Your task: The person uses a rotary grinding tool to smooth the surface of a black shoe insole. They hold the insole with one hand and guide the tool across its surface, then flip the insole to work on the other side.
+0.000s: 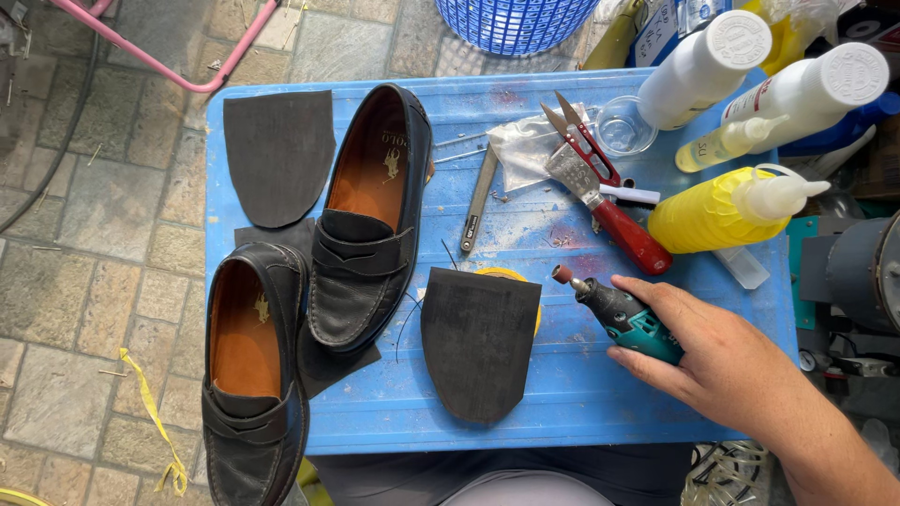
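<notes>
Teal rotary tool (621, 317) inside right hand (727, 361) grip

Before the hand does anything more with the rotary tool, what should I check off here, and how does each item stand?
1. Right hand grips rotary tool: ok.
2. Grinding tip clear of sole piece: ok.
3. Sole piece flat on table: ok.
4. Left hand in view: not ok.
5. Tool running: cannot tell.
6. Front shoe fully on table: not ok, it overhangs the edge.
</notes>
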Motion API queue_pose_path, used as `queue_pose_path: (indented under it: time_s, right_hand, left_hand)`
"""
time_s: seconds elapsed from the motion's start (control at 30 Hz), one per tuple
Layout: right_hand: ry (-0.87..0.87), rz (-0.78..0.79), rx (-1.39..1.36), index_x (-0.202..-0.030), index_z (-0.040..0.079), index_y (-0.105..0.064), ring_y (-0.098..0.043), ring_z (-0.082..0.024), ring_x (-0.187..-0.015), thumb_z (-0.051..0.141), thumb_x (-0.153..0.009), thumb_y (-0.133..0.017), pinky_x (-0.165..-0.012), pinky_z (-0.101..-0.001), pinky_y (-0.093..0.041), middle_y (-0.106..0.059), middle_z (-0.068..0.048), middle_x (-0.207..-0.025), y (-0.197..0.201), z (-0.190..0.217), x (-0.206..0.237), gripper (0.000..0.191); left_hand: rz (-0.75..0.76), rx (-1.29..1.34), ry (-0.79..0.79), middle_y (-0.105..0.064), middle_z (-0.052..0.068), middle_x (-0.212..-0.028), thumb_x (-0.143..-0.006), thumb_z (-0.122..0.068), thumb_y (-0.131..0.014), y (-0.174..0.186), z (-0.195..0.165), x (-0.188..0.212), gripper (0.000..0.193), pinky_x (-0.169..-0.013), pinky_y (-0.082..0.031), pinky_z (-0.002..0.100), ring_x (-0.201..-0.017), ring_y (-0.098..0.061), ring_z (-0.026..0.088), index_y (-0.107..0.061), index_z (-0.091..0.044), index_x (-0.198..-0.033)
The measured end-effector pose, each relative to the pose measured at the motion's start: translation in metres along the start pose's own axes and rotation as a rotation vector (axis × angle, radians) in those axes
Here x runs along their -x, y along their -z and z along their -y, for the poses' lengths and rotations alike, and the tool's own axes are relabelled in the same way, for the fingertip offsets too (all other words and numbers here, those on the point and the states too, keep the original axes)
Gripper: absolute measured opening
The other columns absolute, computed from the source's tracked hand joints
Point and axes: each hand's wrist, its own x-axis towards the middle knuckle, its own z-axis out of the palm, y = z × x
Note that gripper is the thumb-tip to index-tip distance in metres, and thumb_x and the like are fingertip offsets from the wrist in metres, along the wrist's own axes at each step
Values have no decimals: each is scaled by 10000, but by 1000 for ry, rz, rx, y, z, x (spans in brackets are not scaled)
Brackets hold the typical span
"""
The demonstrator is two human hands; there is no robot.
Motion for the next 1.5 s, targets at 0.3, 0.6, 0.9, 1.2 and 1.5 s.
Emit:
queue_pose_path:
  time_s: [0.3,0.6,0.9,1.2,1.5]
  right_hand:
    - [-96,13,-114,-1423,156,-571,-759,-277,-903,413,-764,-810,-795,-382,-585,-751,-130,-1032,-2,4,-3,747]
    - [-168,92,-191,-1395,166,-595,-719,-221,-954,407,-782,-829,-848,-354,-584,-745,-90,-1054,-8,-8,-3,699]
    - [-29,60,-228,-1380,142,-596,-720,-218,-946,341,-698,-850,-806,-354,-583,-727,-81,-1075,-12,-14,-2,754]
    - [-361,296,19,-1441,278,-501,-753,-264,-855,463,-784,-861,-768,-378,-598,-764,-68,-964,3,9,-5,772]
    - [-88,85,164,-1324,262,-604,-749,-287,-906,531,-719,-836,-760,-413,-584,-765,-35,-1007,7,-2,-2,702]
  left_hand:
    - [15,38,-21,-548,281,-1352,-944,-203,-735,1,-11,8,589,-997,-531,497,-1222,-591,454,-495,56,-1415]
    - [32,56,-33,-525,276,-1382,-934,-192,-732,-3,-8,10,570,-1027,-509,507,-1260,-559,455,-511,35,-1408]
    - [46,72,-37,-503,271,-1412,-924,-182,-729,-10,1,9,553,-1058,-487,516,-1299,-527,457,-527,14,-1401]
    - [53,60,-7,-481,266,-1441,-914,-172,-725,-9,21,-11,538,-1089,-466,526,-1337,-495,459,-543,-8,-1393]
    - [246,-257,291,-469,276,-1427,-899,-202,-741,-28,64,-19,584,-1057,-441,548,-1319,-481,457,-532,11,-1401]
